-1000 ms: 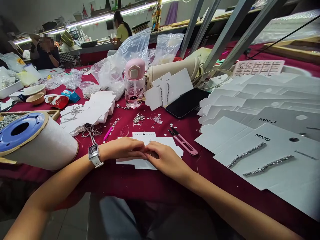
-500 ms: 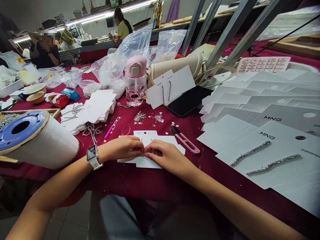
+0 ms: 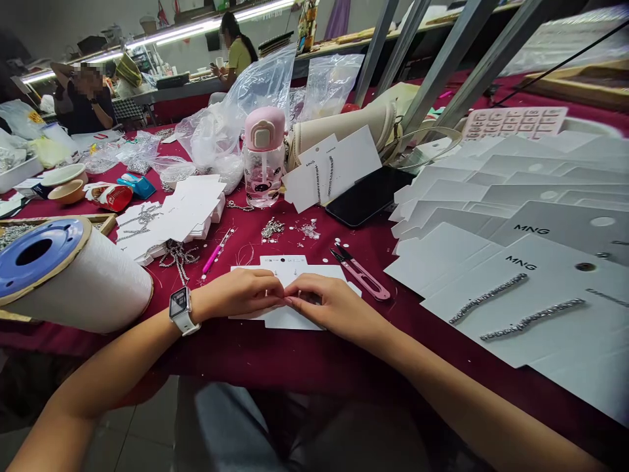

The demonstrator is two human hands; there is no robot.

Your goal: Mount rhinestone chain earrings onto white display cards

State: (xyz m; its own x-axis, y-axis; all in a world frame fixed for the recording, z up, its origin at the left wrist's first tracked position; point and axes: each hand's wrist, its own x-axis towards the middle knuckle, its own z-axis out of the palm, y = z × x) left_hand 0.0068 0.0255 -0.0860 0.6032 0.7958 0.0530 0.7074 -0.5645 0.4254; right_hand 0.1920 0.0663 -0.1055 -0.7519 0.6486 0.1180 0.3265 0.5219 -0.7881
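L hand [image 3: 248, 288], R hand [image 3: 337, 301] barely moved; fingertips pinched, hold unclear; snips [image 3: 352, 264] by card [image 3: 289, 319], bottle [image 3: 264, 157] beyond.

Left hand [image 3: 248, 290] touches right hand [image 3: 334, 300], both curled.

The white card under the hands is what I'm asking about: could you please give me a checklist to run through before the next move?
1. White card lies on the dark red cloth, beneath both hands: ok.
2. Left hand and right hand meet at the fingertips over the card: ok.
3. A piece is gripped between the fingertips: cannot tell; the fingers hide it.
4. Pink snips lie beside the right hand, apart from it: ok.
5. Area just beyond the card is free of loose bits: not ok; metallic pieces and clear bits lie there.
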